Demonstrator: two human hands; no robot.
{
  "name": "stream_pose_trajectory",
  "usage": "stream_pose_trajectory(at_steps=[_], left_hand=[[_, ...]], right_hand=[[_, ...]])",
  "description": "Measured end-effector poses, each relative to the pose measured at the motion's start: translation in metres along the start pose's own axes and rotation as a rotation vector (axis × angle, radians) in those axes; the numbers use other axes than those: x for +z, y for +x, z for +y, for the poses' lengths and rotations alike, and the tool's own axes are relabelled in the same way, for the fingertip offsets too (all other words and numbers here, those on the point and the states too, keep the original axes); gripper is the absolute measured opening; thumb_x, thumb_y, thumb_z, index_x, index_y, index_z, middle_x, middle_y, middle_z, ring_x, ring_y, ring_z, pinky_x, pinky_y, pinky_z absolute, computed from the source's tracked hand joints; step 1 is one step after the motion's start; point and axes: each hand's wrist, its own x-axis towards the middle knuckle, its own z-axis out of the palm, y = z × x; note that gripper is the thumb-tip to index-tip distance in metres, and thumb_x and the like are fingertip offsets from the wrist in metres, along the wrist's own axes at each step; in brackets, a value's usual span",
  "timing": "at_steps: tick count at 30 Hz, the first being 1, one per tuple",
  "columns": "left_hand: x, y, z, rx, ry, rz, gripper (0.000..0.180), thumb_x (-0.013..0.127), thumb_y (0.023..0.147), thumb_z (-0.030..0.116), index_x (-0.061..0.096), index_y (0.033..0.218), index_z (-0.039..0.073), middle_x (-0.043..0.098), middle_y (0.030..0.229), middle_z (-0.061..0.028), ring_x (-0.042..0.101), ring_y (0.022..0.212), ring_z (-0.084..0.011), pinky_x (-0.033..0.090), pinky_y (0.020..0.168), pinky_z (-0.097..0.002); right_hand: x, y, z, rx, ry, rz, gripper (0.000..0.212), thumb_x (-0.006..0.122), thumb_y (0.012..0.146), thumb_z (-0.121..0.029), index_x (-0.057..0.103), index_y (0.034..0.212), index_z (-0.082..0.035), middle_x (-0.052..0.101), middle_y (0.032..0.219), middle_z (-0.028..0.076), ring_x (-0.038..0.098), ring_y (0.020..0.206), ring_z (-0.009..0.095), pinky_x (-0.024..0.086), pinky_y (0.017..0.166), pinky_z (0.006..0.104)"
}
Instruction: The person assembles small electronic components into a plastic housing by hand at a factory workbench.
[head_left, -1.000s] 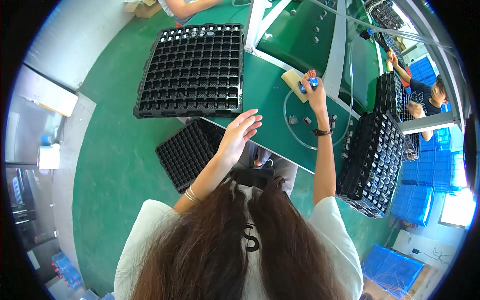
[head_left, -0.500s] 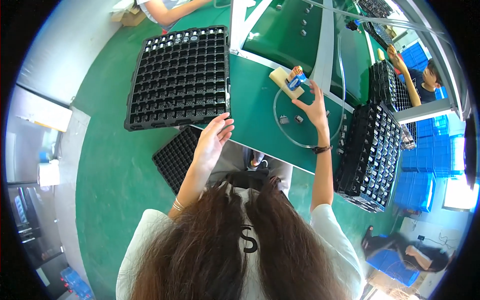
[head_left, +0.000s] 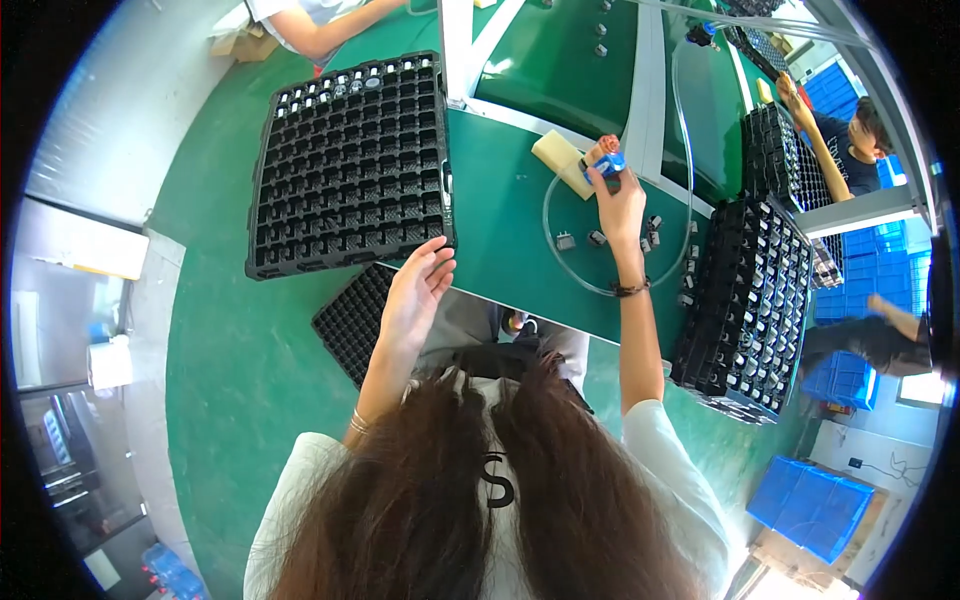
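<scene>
My right hand [head_left: 621, 212] is closed on a small blue device with a copper-orange top [head_left: 606, 158], at the right edge of a pale yellow block [head_left: 562, 163]. Whether the device still touches the block, I cannot tell. A clear hose [head_left: 553, 240] loops across the green table [head_left: 490, 190] under my right wrist. Several small metallic parts [head_left: 597, 238] lie around that wrist. My left hand [head_left: 415, 295] is open, its fingers outstretched near the lower right corner of a black compartment tray [head_left: 350, 175]. Along the tray's far edge, several pockets hold small shiny parts.
To the right stand stacked black trays [head_left: 745, 310] filled with metallic parts. Another black tray [head_left: 350, 325] sits lower, beneath the big one. White frame posts [head_left: 650, 90] rise beyond the table. Co-workers' arms [head_left: 815, 140] show at the far right and far left.
My right hand has moved in and closed on the blue device, which has shifted slightly right on the block. My left hand stays open by the tray. The person at far right has moved.
</scene>
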Motion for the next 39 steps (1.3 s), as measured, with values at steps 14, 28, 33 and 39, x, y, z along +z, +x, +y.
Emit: stream_pose_trajectory(at_steps=[14,28,33,39], left_hand=[[-0.002,-0.003,-0.007,-0.031,-0.026,0.000,0.031,0.052,0.084,0.016,0.052,0.112,0.004,0.059,0.100,-0.0044,0.054,0.091,-0.0129,0.042,0.082,-0.0251],[-0.010,-0.004,0.004,-0.003,-0.031,0.024,0.031,0.053,0.084,0.015,0.051,0.113,0.005,0.059,0.099,-0.0036,0.054,0.091,-0.0132,0.044,0.082,-0.0259],[0.001,0.025,0.036,0.176,0.311,-0.053,0.024,0.049,0.087,0.018,0.056,0.105,0.004,0.061,0.090,-0.0026,0.056,0.081,-0.0096,0.043,0.073,-0.0212],[-0.002,0.140,0.125,0.897,0.982,0.176,0.014,0.055,0.084,0.013,0.058,0.092,0.002,0.060,0.077,-0.0030,0.057,0.075,-0.0111,0.045,0.069,-0.0241]], right_hand=[[0.028,0.005,-0.002,-0.039,-0.072,-0.015,0.034,0.066,0.074,-0.026,0.051,0.076,0.005,0.054,0.074,0.018,0.054,0.069,0.038,0.043,0.060,0.0432],[0.041,0.017,0.004,-0.056,-0.003,0.065,0.041,0.073,0.067,-0.027,0.053,0.091,0.000,0.056,0.080,0.015,0.056,0.068,0.032,0.046,0.060,0.0398],[0.046,0.043,0.023,0.024,0.358,-0.144,0.048,0.076,0.065,-0.025,0.053,0.102,-0.003,0.059,0.083,0.006,0.053,0.071,0.010,0.046,0.064,0.0270],[0.068,0.102,0.051,0.198,0.555,-0.271,0.026,0.068,0.074,-0.025,0.059,0.083,-0.002,0.058,0.073,0.000,0.050,0.068,0.005,0.043,0.065,0.0232]])
